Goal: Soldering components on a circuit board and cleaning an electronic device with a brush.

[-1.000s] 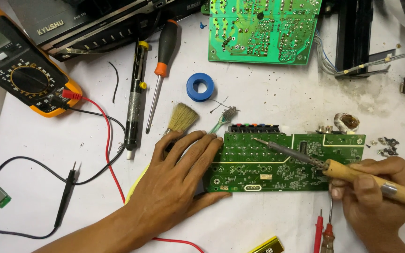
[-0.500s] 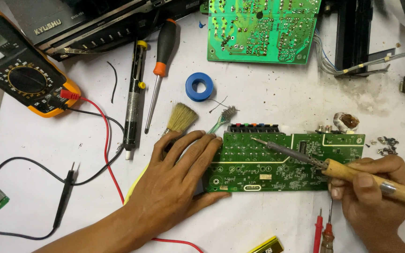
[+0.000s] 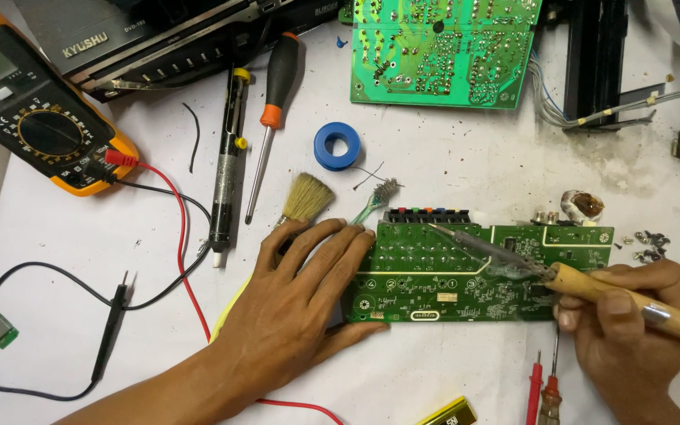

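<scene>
1. Fingers of the left hand [image 3: 301, 307] lie spread and flat, tips pressing the left end of the green board [image 3: 478, 271] on the white table [image 3: 466, 173].
2. The right hand [image 3: 631, 330] pinches a wooden-handled soldering iron [image 3: 592, 287], its tip resting on the board's upper middle.
3. Just beyond the left fingers lie a brush [image 3: 304, 197] and blue tape roll [image 3: 337, 146].
4. Farther left: a screwdriver [image 3: 273, 102], desoldering pump [image 3: 228, 157] and multimeter [image 3: 33, 102].
</scene>
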